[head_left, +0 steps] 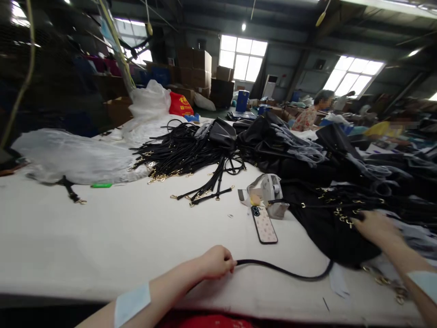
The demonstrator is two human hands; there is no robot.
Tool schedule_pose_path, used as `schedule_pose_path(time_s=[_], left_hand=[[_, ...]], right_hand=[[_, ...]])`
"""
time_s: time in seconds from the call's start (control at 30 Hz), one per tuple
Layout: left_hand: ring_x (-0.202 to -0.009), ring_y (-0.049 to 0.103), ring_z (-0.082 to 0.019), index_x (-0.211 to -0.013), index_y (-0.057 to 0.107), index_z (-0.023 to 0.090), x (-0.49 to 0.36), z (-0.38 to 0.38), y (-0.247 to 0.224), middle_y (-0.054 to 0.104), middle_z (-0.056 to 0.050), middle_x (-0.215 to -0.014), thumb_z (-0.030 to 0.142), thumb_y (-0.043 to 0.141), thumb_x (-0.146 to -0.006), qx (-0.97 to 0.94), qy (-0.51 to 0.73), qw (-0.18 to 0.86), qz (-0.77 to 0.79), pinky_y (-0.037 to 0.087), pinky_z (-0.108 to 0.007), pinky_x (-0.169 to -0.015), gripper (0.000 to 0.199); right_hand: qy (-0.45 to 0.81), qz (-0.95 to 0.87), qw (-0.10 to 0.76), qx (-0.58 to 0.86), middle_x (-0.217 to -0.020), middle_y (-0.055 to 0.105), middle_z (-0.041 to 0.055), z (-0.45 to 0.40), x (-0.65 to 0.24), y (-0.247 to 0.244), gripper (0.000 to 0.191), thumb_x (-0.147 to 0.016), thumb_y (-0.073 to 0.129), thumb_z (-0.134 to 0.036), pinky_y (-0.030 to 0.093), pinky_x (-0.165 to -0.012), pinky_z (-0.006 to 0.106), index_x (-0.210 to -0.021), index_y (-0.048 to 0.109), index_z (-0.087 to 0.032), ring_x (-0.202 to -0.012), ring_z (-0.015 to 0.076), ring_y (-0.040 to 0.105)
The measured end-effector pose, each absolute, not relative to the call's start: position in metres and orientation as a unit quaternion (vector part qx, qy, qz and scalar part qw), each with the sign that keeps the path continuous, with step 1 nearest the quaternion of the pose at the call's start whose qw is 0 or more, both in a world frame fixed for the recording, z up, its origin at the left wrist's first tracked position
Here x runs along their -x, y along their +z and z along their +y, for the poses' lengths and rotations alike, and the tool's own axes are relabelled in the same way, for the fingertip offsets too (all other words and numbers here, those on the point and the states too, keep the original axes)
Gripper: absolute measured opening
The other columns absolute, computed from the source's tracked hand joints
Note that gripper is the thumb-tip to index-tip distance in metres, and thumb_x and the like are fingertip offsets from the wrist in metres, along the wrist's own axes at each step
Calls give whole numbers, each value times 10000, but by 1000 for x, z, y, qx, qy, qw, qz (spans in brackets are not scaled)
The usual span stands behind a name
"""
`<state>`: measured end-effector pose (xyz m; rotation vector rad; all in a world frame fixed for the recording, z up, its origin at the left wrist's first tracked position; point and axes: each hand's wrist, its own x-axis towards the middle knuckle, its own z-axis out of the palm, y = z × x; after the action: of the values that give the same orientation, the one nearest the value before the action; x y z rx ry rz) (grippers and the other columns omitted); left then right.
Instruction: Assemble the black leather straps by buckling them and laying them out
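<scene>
My left hand [216, 263] is closed around a black strap [283, 269] above the front part of the table. From that fist the strap curves right along the white tabletop to the edge of a black bag [327, 237]. My right hand [375, 230] is at the black pile on the right, its fingers curled against several gold clasps [346, 217]. What exactly those fingers hold is hidden and blurred. Between the hands, farther back, lies a phone in a pink patterned case [265, 225], beside a whitish pouch-like item [269, 193].
A heap of black straps with gold hooks [184, 155] lies at mid-table. Black bags with grey cords [297, 141] are piled on the right. Clear plastic wrapping [78, 155] and a green object [101, 185] are on the left. A person in a floral top [303, 119] is farther back.
</scene>
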<state>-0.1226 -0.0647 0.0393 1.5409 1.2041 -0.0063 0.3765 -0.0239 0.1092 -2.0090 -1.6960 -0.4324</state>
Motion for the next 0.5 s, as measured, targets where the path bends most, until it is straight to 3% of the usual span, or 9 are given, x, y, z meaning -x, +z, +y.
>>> schedule_pose_path(time_s=[0.07,0.13,0.27,0.5], left_hand=[[-463,457,-110,-768,705,138,114,-59,34,506,11,-537,350,540,-803,-654,-2,559,509,354,-222,-474,270],[-453,447,-108,-756,690,137,109,-55,30,520,5,-553,362,532,-800,-654,-1,563,506,348,-226,-467,278],[-430,440,-106,-719,647,144,106,-50,23,502,11,-547,404,531,-793,-645,1,581,496,340,-228,-445,294],[-379,415,-117,-660,585,165,106,-41,13,417,40,-446,515,519,-758,-624,8,616,480,336,-238,-400,369]], right_hand=[[-135,-645,200,726,-927,691,102,-32,-361,85,505,-869,526,-626,473,-894,474,-984,678,-158,-913,243,650],[-107,-685,178,698,-987,706,146,-48,-333,52,462,-877,514,-569,484,-926,451,-938,710,-154,-977,277,646],[-84,-735,172,651,-1226,659,139,-95,-272,-4,415,-913,502,-507,453,-1019,440,-1106,677,-184,-1146,287,597],[-115,-723,173,659,-1330,582,168,-146,-254,-30,460,-969,442,-486,433,-1040,491,-1278,565,-169,-1226,311,538]])
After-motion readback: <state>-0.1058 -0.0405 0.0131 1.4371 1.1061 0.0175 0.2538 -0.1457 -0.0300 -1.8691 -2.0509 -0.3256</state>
